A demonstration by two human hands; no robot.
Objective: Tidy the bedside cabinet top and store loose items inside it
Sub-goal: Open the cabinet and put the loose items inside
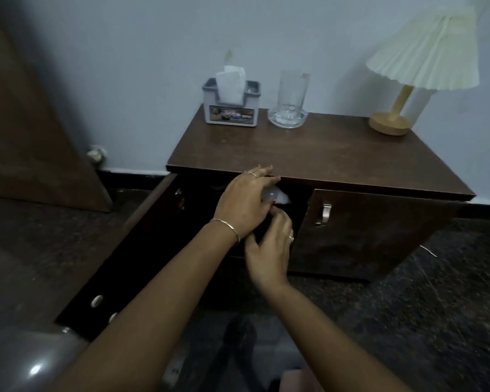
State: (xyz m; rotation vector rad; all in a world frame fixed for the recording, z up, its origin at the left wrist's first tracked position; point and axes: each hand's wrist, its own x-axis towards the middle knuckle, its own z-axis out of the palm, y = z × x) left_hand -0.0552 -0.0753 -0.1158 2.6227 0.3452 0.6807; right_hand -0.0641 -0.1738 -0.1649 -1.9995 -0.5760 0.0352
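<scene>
The dark wooden bedside cabinet (pixel 337 162) stands against the wall, its left door (pixel 119 244) swung wide open and its right door (pixel 379 230) shut. My left hand (pixel 244 202) reaches into the dark opening just under the top's front edge, fingers curled over a pale translucent item (pixel 275 197) that is blurred and mostly hidden. My right hand (pixel 269 250) is just below, fingertips touching the same item. On the top stand a grey tissue box (pixel 232 104), a tall clear glass (pixel 290 101) and a pleated lamp (pixel 416 66).
A brown wooden panel (pixel 31 108) leans at the left. A small crumpled thing (pixel 96 154) lies on the floor by the wall. A glossy grey surface (pixel 20 357) fills the bottom left. Dark speckled floor (pixel 422 306) lies to the right.
</scene>
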